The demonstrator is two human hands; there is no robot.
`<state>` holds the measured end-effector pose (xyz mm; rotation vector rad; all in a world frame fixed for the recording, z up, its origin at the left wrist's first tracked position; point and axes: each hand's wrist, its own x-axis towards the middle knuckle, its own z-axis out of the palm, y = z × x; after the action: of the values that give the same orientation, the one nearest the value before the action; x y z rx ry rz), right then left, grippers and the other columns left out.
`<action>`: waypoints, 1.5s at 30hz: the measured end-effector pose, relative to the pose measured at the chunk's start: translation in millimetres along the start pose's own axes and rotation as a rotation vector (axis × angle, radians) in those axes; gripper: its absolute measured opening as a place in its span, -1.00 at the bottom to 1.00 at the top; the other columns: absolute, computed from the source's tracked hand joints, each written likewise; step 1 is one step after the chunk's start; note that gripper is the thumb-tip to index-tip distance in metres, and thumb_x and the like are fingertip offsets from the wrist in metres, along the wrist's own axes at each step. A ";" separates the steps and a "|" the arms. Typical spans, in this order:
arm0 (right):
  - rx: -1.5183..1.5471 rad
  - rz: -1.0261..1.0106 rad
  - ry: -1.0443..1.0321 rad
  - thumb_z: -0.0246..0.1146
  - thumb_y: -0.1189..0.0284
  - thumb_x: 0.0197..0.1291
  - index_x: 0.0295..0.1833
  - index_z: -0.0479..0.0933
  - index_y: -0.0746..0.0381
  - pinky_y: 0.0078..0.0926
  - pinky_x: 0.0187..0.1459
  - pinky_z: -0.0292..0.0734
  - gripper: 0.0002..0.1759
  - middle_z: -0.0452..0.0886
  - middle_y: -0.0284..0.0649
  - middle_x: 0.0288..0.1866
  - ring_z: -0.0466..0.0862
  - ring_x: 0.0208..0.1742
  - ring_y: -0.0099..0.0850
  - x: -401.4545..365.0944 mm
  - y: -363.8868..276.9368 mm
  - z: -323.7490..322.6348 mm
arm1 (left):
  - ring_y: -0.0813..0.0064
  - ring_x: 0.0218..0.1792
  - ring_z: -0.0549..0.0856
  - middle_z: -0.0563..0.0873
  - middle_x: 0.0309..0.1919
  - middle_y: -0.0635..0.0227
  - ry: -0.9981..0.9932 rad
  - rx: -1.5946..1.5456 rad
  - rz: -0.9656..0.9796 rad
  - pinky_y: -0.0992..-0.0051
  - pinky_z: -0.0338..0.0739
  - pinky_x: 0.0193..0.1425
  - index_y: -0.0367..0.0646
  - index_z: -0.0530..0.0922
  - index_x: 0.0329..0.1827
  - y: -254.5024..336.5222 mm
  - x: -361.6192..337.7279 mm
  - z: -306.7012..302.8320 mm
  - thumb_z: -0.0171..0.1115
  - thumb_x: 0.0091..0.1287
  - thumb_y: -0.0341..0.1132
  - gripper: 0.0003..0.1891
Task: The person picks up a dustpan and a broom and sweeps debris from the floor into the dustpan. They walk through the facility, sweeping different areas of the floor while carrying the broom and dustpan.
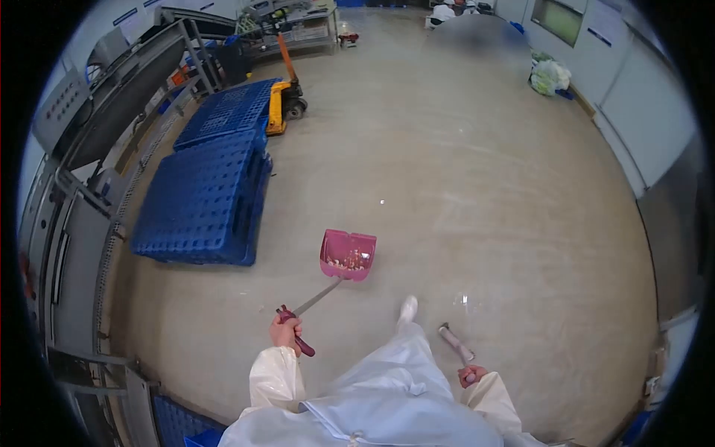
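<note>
My left hand [285, 333] is closed around the dark red grip of a long-handled dustpan [348, 243]. Its pink pan is held out in front of me, with small pale and reddish bits gathered near the handle side. On the right, my right hand [471, 375] is wrapped around a pale pink stick-like tool [456, 346] with a dark end, seen strongly foreshortened; it looks like a broom, though its kind is not plain. A white boot [407, 308] shows between the two tools, below a long pale apron [395, 380].
Blue plastic pallets [195, 195] are stacked on my left, with an orange pallet jack [280, 104] behind them. A metal conveyor [123, 104] lines the left wall. Far right, a bag of green leafy stuff [550, 77] stands near the wall. People in white [444, 12] are far ahead.
</note>
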<state>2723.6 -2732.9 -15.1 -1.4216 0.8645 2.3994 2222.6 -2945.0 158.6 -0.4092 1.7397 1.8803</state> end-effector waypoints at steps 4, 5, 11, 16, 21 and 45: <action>0.088 0.249 -0.189 0.00 0.54 -0.05 -0.57 0.25 0.27 -0.68 -0.68 0.33 -0.88 0.28 -0.29 -0.68 0.33 -0.67 -0.52 18.3 -85.8 95.7 | 0.67 -0.75 0.36 0.44 -0.59 0.39 -0.011 -0.049 -0.036 0.72 0.23 -0.74 -0.27 0.40 -0.25 34.6 54.3 110.8 0.06 -0.11 -0.67 -0.70; 0.103 0.313 -0.241 0.00 0.56 -0.07 -0.57 0.25 0.27 -0.67 -0.70 0.33 -0.89 0.29 -0.29 -0.67 0.33 -0.66 -0.52 21.4 -110.5 126.9 | 0.68 -0.74 0.36 0.43 -0.61 0.40 0.009 -0.059 -0.043 0.73 0.23 -0.73 -0.28 0.41 -0.23 46.9 63.9 139.4 0.08 -0.10 -0.67 -0.69; 0.364 0.225 0.453 0.08 0.50 -0.02 -0.49 0.23 0.25 -0.70 -0.76 0.38 -0.85 0.27 -0.34 -0.76 0.30 -0.78 -0.54 35.3 -198.4 348.6 | 0.70 -0.75 0.34 0.42 -0.64 0.46 0.021 -0.095 -0.037 0.75 0.23 -0.73 -0.26 0.42 -0.27 116.0 125.8 271.9 0.10 -0.11 -0.67 -0.71; 0.179 0.006 0.213 0.06 0.52 -0.02 -0.58 0.23 0.21 -0.69 -0.77 0.33 -0.82 0.29 -0.36 -0.74 0.33 -0.75 -0.55 52.0 -254.3 479.1 | 0.71 -0.76 0.33 0.42 -0.62 0.45 0.061 -0.148 -0.037 0.75 0.22 -0.74 -0.24 0.42 -0.27 151.5 188.7 364.5 0.10 -0.11 -0.66 -0.71; 0.026 -0.120 -0.076 0.05 0.56 -0.06 -0.65 0.22 0.17 -0.69 -0.74 0.32 -0.79 0.31 -0.35 -0.74 0.37 -0.72 -0.54 37.2 -297.2 619.3 | 0.69 -0.76 0.36 0.43 -0.62 0.42 0.100 -0.117 -0.030 0.73 0.23 -0.75 -0.22 0.40 -0.29 193.2 275.8 469.6 0.08 -0.10 -0.65 -0.73; -0.011 -0.285 0.051 0.07 0.57 -0.19 -0.73 0.20 0.15 -0.69 -0.70 0.17 -0.77 0.24 -0.43 -0.76 0.26 -0.73 -0.61 175.7 -662.6 1193.6 | 0.63 -0.76 0.37 0.44 -0.62 0.38 0.060 -0.207 -0.011 0.68 0.23 -0.77 -0.24 0.40 -0.35 383.3 684.5 1078.5 0.08 -0.13 -0.68 -0.75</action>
<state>2077.3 -1518.0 15.0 -1.5020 0.6123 2.1674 1597.8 -1768.3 218.0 -0.5564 1.5818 2.0675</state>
